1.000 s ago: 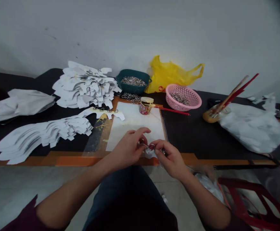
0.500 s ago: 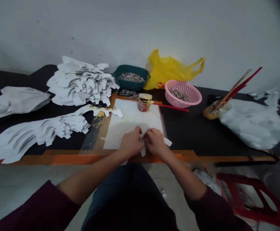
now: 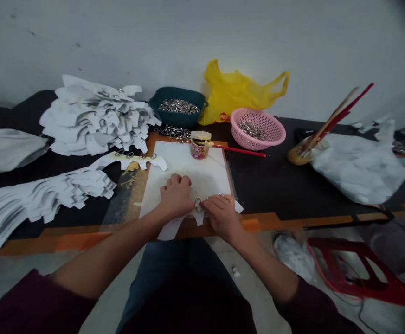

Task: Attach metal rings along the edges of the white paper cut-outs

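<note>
A white cut-out piece (image 3: 169,230) with tabs lies at the table's front edge, partly hidden under both hands. Between my hands an oval metal ring (image 3: 198,203) shows against it. My left hand (image 3: 176,197) has curled fingers, its thumb on the piece just left of the ring. My right hand (image 3: 222,214) is closed over the piece, fingertips beside the ring. Behind them stands a small glue-smeared tin (image 3: 199,150), with a red-handled brush (image 3: 240,150) lying against it. To the left lies a similar piece (image 3: 143,162) with several rings along its edge.
Stacked white pieces (image 3: 45,188) and a larger heap (image 3: 98,120) fill the left. A green basket (image 3: 177,121) and a pink basket (image 3: 275,133) hold metal rings. A yellow bag (image 3: 244,90), a jar of brushes (image 3: 298,155) and a white bag (image 3: 360,167) stand farther off.
My hands have moved apart, the left one shifting left and up. The ring and more of the white piece now show between and below them. The whole view has shifted slightly.
</note>
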### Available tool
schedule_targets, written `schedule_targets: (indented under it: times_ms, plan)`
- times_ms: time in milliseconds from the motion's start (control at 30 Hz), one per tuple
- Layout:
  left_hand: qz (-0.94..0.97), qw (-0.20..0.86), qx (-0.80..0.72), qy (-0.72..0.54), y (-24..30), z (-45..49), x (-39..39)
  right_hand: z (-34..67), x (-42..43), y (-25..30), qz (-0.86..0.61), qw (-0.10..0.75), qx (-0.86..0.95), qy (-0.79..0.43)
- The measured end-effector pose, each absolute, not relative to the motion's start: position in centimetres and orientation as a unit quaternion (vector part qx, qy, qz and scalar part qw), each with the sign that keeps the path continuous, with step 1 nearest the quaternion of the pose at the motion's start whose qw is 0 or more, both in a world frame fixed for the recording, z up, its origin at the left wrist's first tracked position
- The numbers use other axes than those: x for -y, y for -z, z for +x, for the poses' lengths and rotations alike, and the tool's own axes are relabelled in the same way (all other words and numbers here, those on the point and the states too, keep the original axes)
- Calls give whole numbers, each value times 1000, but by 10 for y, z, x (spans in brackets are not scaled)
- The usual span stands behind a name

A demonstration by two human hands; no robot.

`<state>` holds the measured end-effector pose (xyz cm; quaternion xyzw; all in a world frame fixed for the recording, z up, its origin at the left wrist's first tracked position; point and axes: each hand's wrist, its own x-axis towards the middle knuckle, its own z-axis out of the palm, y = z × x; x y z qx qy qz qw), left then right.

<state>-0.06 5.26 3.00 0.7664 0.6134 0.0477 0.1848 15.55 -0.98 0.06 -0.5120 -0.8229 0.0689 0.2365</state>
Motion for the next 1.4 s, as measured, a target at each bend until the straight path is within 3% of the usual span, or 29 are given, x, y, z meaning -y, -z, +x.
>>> schedule_targets:
  times_ms: [333,600,767,1067,1400]
  plan:
    - [776,188,-602,-28,-38,2,-61,149,13,-4,-529,220,817,-71]
    - [804,232,-483,-257,-13,-1,-28,146,14,-3,-541,213,812,-49]
    - [775,258,-471,-333,1,0,-16,145,14,-2,-549,204,809,-51]
    - [825,183,-453,-284,2,-2,-11,146,14,-3,-548,198,811,-46]
    - [877,202,-369,-232,-10,-10,-16,143,14,-1,-570,215,792,-48]
